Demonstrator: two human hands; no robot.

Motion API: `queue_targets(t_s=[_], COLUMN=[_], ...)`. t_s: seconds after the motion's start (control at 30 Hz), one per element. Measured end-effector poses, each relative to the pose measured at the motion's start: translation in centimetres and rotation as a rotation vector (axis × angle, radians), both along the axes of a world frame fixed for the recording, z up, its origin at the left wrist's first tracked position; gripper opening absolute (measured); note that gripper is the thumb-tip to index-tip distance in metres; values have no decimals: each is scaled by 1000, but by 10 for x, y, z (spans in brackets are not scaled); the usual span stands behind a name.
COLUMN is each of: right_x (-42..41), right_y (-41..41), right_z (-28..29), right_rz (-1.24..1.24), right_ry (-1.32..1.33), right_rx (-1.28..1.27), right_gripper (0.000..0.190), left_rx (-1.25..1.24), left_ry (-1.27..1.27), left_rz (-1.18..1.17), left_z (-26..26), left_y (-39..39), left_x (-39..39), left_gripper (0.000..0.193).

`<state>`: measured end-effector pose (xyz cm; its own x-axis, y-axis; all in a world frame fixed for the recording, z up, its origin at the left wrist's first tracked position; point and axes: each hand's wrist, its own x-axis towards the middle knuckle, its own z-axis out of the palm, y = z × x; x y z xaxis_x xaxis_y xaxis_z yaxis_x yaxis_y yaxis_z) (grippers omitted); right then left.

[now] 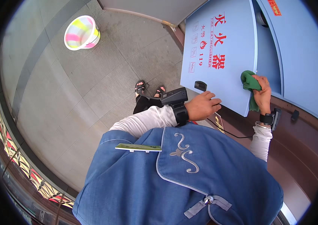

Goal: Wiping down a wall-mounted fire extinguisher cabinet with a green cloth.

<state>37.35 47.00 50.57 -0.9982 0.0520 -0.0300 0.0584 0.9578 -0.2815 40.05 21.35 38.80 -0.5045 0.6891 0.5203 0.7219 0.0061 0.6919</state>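
Observation:
A pale blue fire-extinguisher cabinet door with red writing and a flame symbol stands ajar before me, a dark recess behind its right side. My right hand grips a bunched green cloth against the door's right edge, part of the cloth hanging behind that edge. At the door's near edge is my left hand, back upward, its fingertips at the edge. Whether those fingers clasp it is hidden. Just beyond them sits a black recessed handle.
A plastic bucket with pink and yellow patches stands on the grey tiled floor at upper left. A brown ledge runs along the right. A black cable crosses below the door. Wrist-mounted devices sit on both my wrists.

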Motion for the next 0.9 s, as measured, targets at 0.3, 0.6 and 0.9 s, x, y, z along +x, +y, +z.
queue_targets(t_s=[0.3, 0.6, 0.9], right_x=[-3, -2, 31], right_y=[57, 66, -10], right_z=[-19, -27, -11], right_rz=[-172, -357, -148], right_ry=[8, 4, 63], right_rx=[-221, -369, -532], right_gripper=[41, 38, 41], left_rx=[-482, -526, -292], left_ry=[-165, -233, -444], left_rz=[-560, -509, -32], left_z=[-20, -32, -20], left_y=[-34, -45, -59], left_x=[14, 12, -16], left_gripper=[12, 11, 27])
